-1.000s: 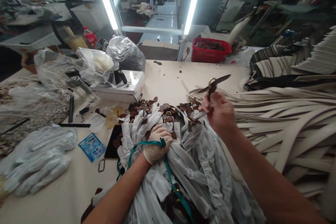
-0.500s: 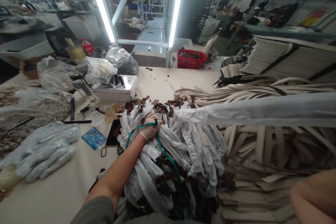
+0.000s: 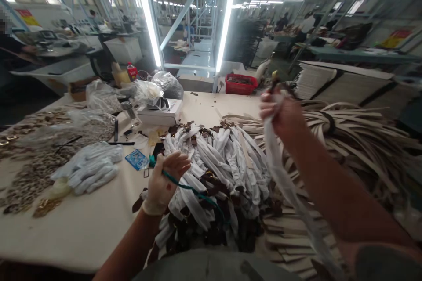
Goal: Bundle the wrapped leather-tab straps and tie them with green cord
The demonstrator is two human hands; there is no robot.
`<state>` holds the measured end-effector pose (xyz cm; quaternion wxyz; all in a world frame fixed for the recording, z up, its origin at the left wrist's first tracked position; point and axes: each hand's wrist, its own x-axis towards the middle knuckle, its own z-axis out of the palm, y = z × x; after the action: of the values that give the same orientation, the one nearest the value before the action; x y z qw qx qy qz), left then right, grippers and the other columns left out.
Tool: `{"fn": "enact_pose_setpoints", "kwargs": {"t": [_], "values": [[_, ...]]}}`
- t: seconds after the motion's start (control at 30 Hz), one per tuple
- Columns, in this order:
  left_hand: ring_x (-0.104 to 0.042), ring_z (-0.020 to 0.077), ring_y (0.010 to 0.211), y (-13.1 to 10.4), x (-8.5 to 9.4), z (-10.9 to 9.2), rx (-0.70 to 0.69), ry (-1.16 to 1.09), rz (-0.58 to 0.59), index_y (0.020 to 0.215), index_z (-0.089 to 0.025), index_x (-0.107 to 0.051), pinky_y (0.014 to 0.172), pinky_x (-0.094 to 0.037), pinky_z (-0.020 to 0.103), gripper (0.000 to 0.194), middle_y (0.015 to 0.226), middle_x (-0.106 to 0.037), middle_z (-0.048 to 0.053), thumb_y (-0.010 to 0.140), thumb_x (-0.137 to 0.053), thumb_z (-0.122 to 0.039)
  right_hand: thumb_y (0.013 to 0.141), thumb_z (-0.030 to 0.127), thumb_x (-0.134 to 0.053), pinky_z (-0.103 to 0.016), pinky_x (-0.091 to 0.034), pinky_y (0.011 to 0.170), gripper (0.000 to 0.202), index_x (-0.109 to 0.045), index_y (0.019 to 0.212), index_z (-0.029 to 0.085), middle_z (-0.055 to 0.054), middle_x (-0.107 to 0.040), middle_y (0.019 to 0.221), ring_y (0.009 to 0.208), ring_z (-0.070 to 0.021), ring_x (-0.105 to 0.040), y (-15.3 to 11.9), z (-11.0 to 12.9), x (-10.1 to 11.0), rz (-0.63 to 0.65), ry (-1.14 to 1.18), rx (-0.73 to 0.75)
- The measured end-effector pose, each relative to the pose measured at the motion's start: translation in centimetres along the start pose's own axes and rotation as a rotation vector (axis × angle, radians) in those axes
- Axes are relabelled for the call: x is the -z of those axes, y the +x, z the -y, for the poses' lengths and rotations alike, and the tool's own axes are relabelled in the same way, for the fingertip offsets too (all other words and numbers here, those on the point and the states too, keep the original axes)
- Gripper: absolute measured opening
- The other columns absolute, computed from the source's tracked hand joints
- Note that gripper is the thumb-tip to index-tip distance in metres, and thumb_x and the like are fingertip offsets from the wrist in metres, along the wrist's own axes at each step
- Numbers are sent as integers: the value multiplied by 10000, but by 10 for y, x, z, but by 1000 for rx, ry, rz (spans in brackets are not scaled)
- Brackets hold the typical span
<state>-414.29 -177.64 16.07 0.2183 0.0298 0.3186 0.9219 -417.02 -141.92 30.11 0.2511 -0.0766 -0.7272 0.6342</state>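
Observation:
My left hand (image 3: 166,182), in a pale glove, is raised over the near left side of the pile, palm up and fingers partly stretched. A green ribbon (image 3: 193,191) crosses its palm, caught at the thumb, and runs down into the pile. My right hand (image 3: 285,112) is lifted at the right, its fingers closed round one end of a white-wrapped strap (image 3: 273,149). Brown and gold-coloured parts show at that end; the rest hangs down towards me. Between my hands lies a heap of white-wrapped straps (image 3: 211,153) with dark brown ends and gold-coloured rings.
Beige straps (image 3: 296,224) cover the right side of the table. At the left are a bundle of light gloves (image 3: 89,169), a blue packet (image 3: 136,159) and piled metal fittings (image 3: 39,175). A white box (image 3: 161,116) and red basket (image 3: 241,84) stand farther back.
My left hand has lifted off the pile towards me and turned palm up, the green ribbon still on it. My right hand has come into view, raised with the white-wrapped strap.

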Motion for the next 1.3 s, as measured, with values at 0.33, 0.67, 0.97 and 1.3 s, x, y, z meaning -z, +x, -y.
{"fn": "enact_pose_setpoints", "kwargs": {"t": [0.33, 0.67, 0.97, 1.3], "values": [[-722, 222, 1064, -103, 21, -18, 126, 33, -552, 976, -288, -817, 894, -615, 358, 601, 1126, -767, 50, 1028, -243, -462, 1006, 212, -533, -242, -401, 1088, 293, -639, 1279, 221, -55, -616, 1346, 1224, -172, -570, -57, -120, -92, 188, -765, -73], [-637, 243, 510, -145, 102, -7, 436, 796, -469, 894, -289, -769, 416, -521, 325, 399, 724, -731, 61, 692, -752, -633, 995, 307, -553, -329, -479, 893, 299, -704, 1195, 144, -180, -623, 1269, 1121, -281, -622, -101, -212, 28, 72, -1213, -539], [-677, 294, 693, -181, 105, -70, 370, 477, -766, 1238, -198, -683, 656, -598, 395, 834, 768, -748, 89, 547, -816, -644, 927, 89, -518, -362, -470, 917, 296, -723, 1139, 105, -220, -660, 1212, 1121, -311, -638, -112, -211, 20, 96, -1159, -461], [-723, 274, 874, -171, 26, -30, 118, 813, -363, 940, -157, -779, 816, -566, 355, 501, 886, -767, 128, 920, -573, -613, 1065, 223, -201, -384, -468, 991, 505, -691, 1151, 132, -155, -699, 1094, 1042, -216, -631, -59, -66, 28, -246, -691, -189]]}}
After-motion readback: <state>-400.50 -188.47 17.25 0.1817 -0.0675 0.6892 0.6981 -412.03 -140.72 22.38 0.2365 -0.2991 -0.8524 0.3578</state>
